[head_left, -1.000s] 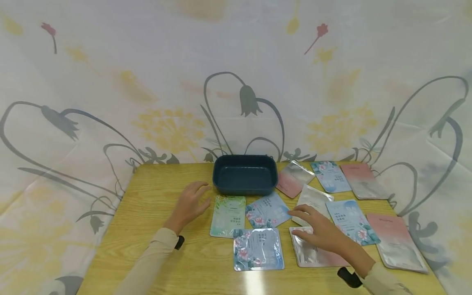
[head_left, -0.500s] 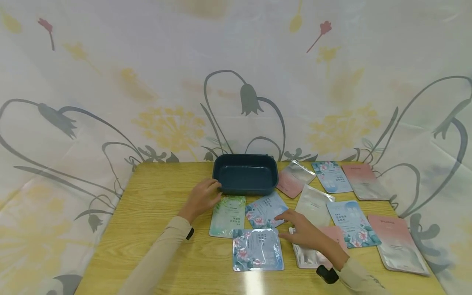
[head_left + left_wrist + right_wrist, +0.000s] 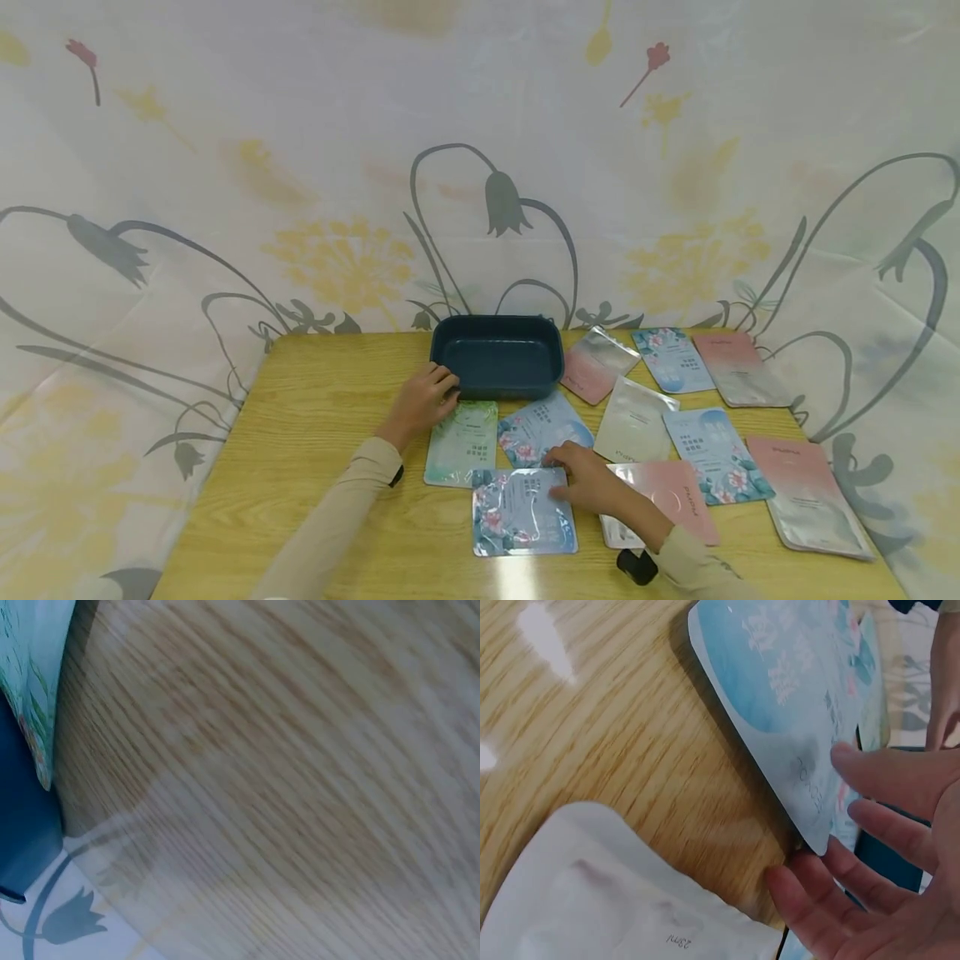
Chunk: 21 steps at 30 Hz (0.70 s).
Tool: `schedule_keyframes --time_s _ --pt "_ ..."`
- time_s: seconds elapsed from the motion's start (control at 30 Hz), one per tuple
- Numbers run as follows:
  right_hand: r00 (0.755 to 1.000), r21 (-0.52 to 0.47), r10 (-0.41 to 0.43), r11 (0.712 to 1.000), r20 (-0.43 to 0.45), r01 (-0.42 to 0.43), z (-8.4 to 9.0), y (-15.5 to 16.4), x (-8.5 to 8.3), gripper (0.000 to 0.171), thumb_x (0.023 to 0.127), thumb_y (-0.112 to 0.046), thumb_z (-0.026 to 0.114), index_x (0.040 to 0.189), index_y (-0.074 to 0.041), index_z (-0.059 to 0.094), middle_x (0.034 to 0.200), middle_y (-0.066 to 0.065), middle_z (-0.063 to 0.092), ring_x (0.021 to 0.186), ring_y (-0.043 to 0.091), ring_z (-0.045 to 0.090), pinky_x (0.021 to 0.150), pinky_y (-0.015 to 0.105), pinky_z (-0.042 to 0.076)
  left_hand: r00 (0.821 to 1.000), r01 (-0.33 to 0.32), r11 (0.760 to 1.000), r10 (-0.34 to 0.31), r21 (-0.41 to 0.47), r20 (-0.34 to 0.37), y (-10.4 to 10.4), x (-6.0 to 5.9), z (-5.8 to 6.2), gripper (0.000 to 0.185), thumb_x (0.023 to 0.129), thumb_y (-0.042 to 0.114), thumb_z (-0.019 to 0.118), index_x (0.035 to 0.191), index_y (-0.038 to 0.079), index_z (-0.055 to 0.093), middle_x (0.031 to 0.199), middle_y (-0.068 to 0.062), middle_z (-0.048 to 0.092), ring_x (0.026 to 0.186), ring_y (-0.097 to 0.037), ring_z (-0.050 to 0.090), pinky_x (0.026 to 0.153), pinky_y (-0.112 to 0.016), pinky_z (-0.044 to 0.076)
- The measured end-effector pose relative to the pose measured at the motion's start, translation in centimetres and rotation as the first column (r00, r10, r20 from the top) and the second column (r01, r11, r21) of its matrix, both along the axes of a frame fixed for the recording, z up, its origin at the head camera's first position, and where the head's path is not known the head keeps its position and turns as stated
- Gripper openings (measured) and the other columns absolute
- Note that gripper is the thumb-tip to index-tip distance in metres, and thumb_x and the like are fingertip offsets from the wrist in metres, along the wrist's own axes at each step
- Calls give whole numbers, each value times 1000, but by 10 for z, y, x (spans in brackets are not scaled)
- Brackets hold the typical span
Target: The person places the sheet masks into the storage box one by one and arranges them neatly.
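My left hand (image 3: 422, 402) rests at the near left corner of the dark blue rectangular container (image 3: 498, 393), over the top of a green sachet (image 3: 463, 450). Its bent fingertips overlap the container's corner; what they hold, if anything, I cannot tell. In the left wrist view the green sachet (image 3: 34, 682) shows beside the container (image 3: 26, 817), but no fingers do. My right hand (image 3: 588, 479) reaches the right edge of a shiny blue floral sachet (image 3: 517, 517). Seen from the right wrist, the thumb lies over this sachet (image 3: 780, 697) and the fingers are spread around its corner.
Behind my right hand lies another blue floral sachet (image 3: 536, 421). Pink and silver sachets (image 3: 738, 367), a whitish one (image 3: 637, 417) and further blue ones (image 3: 720, 458) cover the table's right side. Wood tabletop (image 3: 322, 392) stretches left of the container, with a flower-printed cloth (image 3: 360, 125) behind.
My left hand has moved right and inward to the container's corner. The right hand has moved left and toward the front, from over the pink and silver sachet to the shiny blue one.
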State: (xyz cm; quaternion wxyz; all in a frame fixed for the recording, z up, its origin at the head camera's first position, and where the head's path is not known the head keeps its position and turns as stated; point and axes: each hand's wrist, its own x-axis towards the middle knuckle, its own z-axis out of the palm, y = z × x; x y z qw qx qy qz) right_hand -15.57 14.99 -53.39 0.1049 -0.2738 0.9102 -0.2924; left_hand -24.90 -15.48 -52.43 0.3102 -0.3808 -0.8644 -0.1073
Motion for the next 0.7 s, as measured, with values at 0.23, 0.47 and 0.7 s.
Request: schedule_keyframes --time_s 0.23,0.47,0.7 --pt "1000 -17 -25 1000 -15 24 -6 -6 -2 33 62 -11 77 90 -14 60 77 -4 48 69 10 44 62 25 38 997 -57 996 53 -62 -61 6 -1 -1 17 74 22 70 83 12 61 78 -3 50 68 -17 44 61 -26 41" --pt "998 -80 -58 995 33 61 -6 -9 -2 32 59 5 72 81 -12 58 69 -3 49 61 9 41 55 22 37 994 -101 992 97 -81 -56 12 2 -1 20 77 29 67 83 12 59 77 -3 49 66 -17 42 56 -26 39" --pt "999 -125 -14 992 28 18 -5 -6 -4 28 63 11 63 74 -14 59 66 -5 51 58 7 40 55 22 36 994 -105 993 103 -50 -32 14 2 1 17 78 28 66 83 12 59 77 -3 48 65 -18 40 57 -28 37"
